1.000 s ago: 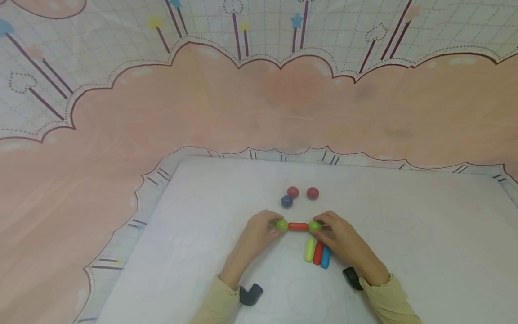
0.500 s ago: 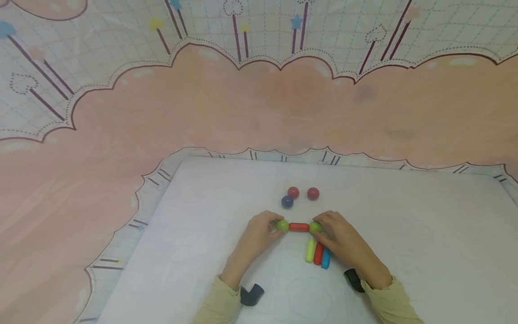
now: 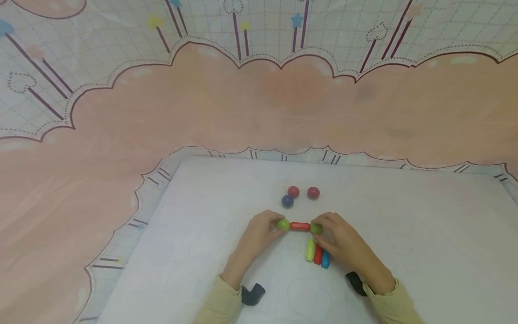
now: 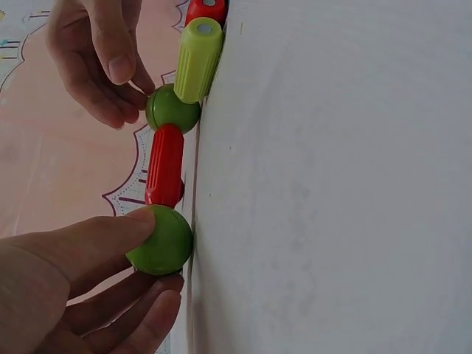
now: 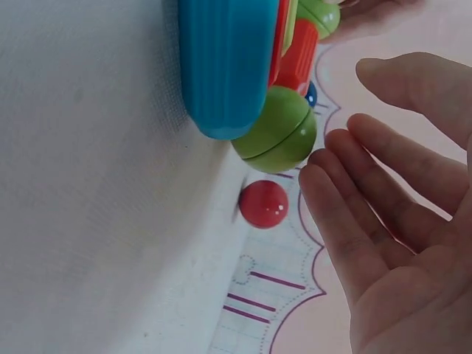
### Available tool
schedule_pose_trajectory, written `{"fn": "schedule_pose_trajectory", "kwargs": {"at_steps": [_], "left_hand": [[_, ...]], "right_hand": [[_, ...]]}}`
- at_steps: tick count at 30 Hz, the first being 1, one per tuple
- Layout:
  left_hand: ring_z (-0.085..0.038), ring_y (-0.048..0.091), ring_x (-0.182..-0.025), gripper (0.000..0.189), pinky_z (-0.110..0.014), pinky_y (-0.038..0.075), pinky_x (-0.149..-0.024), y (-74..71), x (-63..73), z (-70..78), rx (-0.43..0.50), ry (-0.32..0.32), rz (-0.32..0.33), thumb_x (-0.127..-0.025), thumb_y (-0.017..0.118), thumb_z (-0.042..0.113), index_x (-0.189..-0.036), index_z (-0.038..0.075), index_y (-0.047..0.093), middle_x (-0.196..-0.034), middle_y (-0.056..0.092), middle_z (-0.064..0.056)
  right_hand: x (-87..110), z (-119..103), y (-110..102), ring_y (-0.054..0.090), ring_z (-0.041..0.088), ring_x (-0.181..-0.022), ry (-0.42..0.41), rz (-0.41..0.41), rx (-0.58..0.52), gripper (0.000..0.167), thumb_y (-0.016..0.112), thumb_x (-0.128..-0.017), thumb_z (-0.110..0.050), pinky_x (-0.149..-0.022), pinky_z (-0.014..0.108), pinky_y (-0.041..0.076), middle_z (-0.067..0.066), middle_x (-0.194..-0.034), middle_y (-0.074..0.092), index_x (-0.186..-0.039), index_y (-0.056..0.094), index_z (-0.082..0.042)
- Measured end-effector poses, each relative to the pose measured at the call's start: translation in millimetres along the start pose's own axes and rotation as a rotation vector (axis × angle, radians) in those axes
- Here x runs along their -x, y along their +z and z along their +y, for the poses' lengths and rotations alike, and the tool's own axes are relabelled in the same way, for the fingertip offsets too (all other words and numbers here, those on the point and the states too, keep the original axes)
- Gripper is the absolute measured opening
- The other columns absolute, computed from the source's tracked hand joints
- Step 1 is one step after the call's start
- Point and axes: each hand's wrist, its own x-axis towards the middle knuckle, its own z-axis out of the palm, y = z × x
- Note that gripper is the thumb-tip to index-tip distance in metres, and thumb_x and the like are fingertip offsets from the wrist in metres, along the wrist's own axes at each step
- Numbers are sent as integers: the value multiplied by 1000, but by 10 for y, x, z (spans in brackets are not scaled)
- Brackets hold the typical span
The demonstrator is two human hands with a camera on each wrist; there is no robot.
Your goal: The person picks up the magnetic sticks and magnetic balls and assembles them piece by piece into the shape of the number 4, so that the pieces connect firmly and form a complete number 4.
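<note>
A red ridged rod [image 3: 300, 227] lies between two green balls, joined end to end in one straight piece. My left hand [image 3: 259, 229] pinches the left green ball [image 4: 161, 242] between thumb and fingers. Around the right green ball [image 5: 274, 131], my right hand [image 3: 341, 236] has its thumb spread away from the fingers. In the right wrist view, fingertips of that hand [image 5: 391, 199] come right up to the ball without gripping it. Just below the joined piece lie a yellow-green rod [image 3: 310, 250], a second red rod [image 3: 318, 253] and a blue rod [image 3: 325, 259], side by side.
Beyond the hands sit two red balls [image 3: 293, 192] [image 3: 313, 193] and a dark blue ball [image 3: 288, 201]. All rest on a white tabletop [image 3: 210, 198] over a patterned cloth [image 3: 243, 108]. Dark pieces show beside each sleeve, one at the left wrist [image 3: 253, 294].
The right thumb and fingers have spread apart from the right green ball, which they held before. The left hand keeps its hold, and the joined piece has barely moved.
</note>
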Motion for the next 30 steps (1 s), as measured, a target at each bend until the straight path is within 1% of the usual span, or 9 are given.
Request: {"fn": "schedule_pose_trajectory", "kwargs": {"at_steps": [7,15,19,25,30], "left_hand": [[-15,63,-98,31,-32,54,-86,3,3,19,2,-6,-6,-89,74,21,-119,14,69,-113,69,-1],[-15,63,-97,30,-31,54,-85,3,11,14,1,8,5,-89,74,21,-119,14,69,-112,69,-1],[-15,63,-98,31,-31,54,-86,7,13,14,5,7,5,-90,74,21,-119,14,69,-113,69,-1],[-15,62,-97,31,-31,54,-86,5,5,29,8,-6,-2,-90,73,21,-120,14,68,-114,69,-1],[-15,62,-96,31,-32,54,-85,4,0,38,13,-17,-9,-90,73,21,-120,14,69,-113,69,-1]], "right_hand": [[33,-58,-18,59,16,-100,9,-31,21,31,80,-84,-14,-92,39,55,1,-111,64,-112,69,-8],[65,-96,-3,58,16,-100,-24,-99,41,39,80,-84,-17,-90,39,56,5,-115,64,-118,67,-4],[76,-118,8,58,15,-100,-28,-115,50,37,81,-83,-17,-91,38,55,4,-116,64,-116,68,-5],[91,-139,31,57,14,-101,-9,-139,31,37,82,-81,-19,-94,39,54,3,-115,63,-113,69,-7],[103,-126,52,58,16,-103,-28,-137,29,38,85,-78,-22,-95,41,53,3,-114,63,-110,69,-8]]}}
